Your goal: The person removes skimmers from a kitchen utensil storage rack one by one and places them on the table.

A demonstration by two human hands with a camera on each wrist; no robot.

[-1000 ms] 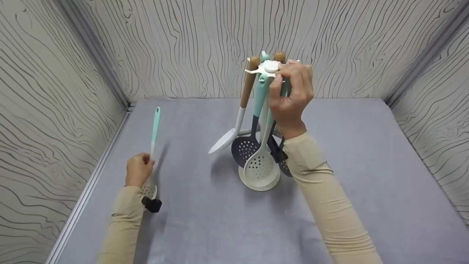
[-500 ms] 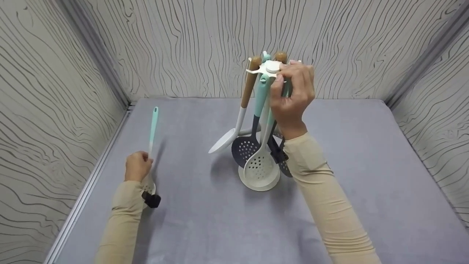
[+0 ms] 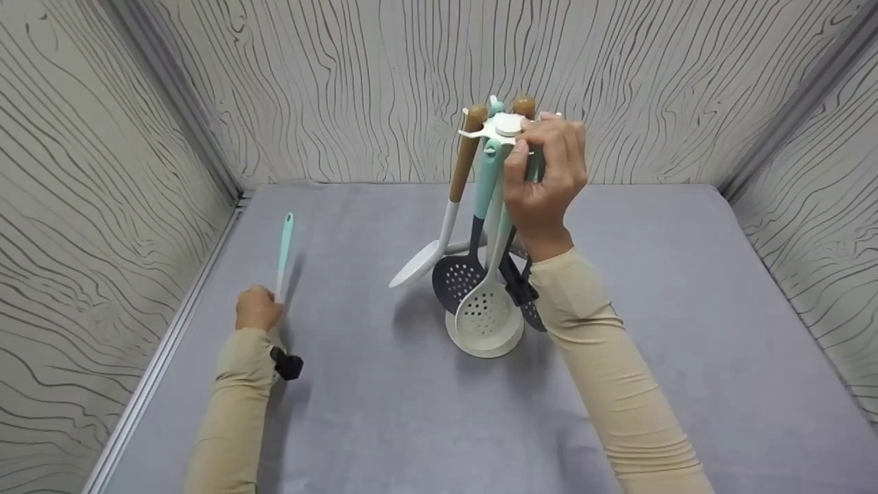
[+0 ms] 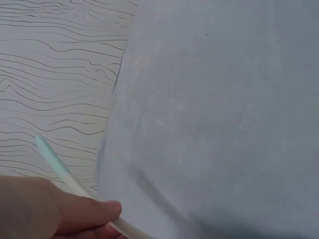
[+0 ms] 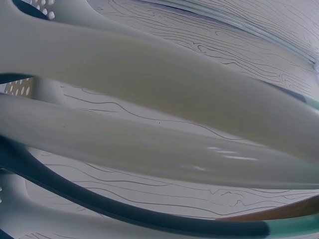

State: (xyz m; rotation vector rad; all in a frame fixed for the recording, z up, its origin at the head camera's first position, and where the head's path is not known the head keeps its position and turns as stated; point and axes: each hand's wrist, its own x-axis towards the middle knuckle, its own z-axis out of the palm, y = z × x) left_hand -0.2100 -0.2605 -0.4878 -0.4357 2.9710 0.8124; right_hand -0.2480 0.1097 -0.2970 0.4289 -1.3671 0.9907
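At the left of the table, my left hand (image 3: 258, 309) grips the white shaft of a skimmer (image 3: 285, 247) with a mint handle end. Its handle points to the far side; my wrist covers most of its head. In the left wrist view the thumb lies along the shaft of the skimmer (image 4: 74, 183). Right of centre, my right hand (image 3: 552, 165) pinches the round knob atop a white utensil rack (image 3: 507, 125). From the rack's hooks hang a white ladle (image 3: 418, 264) with a brown handle, a dark skimmer (image 3: 458, 278) and a white skimmer (image 3: 485, 315).
The rack's round white base (image 3: 483, 353) stands on a grey cloth-covered table (image 3: 370, 405). Patterned panels (image 3: 384, 82) enclose the back and sides, with a metal rail (image 3: 161, 357) along the left edge. White shafts (image 5: 149, 74) cross close before the right wrist camera.
The left hand has turned slightly, and the skimmer's handle end has dropped a little towards me. Its holed head has gone out of sight behind the wrist. The right hand stays on the knob.
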